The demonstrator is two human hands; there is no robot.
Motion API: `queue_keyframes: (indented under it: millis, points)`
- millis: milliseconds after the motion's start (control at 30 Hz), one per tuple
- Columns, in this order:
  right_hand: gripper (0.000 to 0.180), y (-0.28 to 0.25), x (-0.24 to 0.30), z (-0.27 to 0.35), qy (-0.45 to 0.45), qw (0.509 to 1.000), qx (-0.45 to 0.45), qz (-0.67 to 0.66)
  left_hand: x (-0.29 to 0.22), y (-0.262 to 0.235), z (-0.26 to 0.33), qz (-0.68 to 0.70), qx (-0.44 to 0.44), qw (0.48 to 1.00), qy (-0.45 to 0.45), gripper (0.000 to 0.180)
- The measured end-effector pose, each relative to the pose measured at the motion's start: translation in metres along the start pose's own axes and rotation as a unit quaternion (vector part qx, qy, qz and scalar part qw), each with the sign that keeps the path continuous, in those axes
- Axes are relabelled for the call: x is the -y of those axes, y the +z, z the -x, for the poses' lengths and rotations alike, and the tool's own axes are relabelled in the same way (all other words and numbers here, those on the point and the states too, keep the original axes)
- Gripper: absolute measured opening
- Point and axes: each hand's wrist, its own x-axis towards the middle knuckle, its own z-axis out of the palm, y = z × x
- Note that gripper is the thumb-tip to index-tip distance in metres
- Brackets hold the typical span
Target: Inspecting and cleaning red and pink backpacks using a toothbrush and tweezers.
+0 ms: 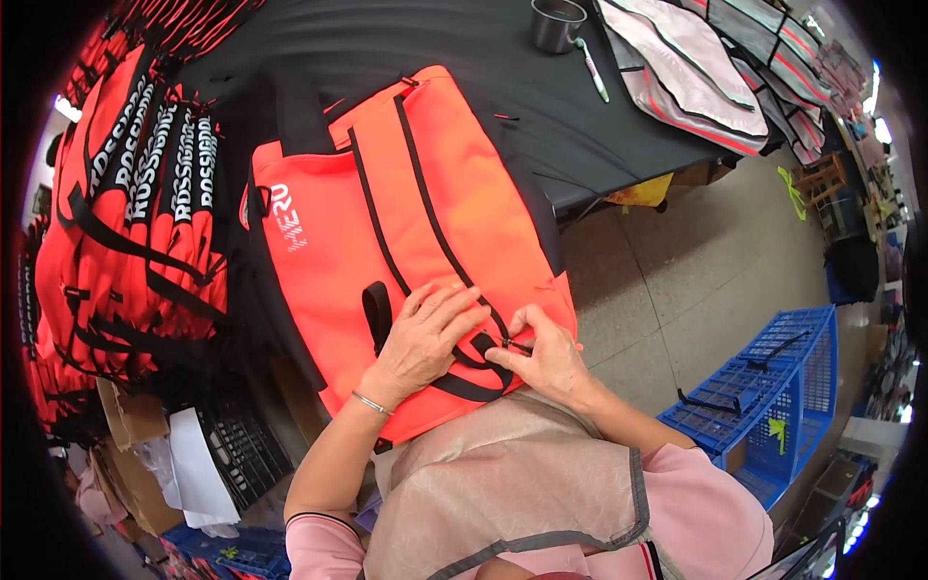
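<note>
- The bright orange fabric bag with black trim (411, 222) lies before me on the black-cloth-covered table (435, 29), reaching my beige apron (503, 483).
- My left hand (430, 333) rests on it, fingers extended, gripping nothing visible.
- My right hand (549, 367) pinches a small black piece (509, 343) beside the zip.
- Stacked red-and-black bags (106, 280) stand leftward.
</note>
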Motion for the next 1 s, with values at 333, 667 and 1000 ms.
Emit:
queue_keyframes:
  millis: [333, 667, 1000]
  points:
    - [0.027, -0.026, -0.022, -0.020, -0.225, 0.966, -0.116, 0.047, 0.029, -0.011, 0.004, 0.095, 0.020, 0.994, -0.047, 0.051]
    - [0.014, -0.091, -0.071, -0.065, -0.017, 0.919, -0.379, -0.104, 0.023, -0.036, -0.007, 0.092, -0.028, 0.975, -0.203, 0.018]
    - [0.041, -0.020, 0.049, -0.075, -0.138, 0.988, -0.045, -0.048, 0.016, -0.046, -0.035, 0.153, -0.039, 0.954, -0.255, 0.021]
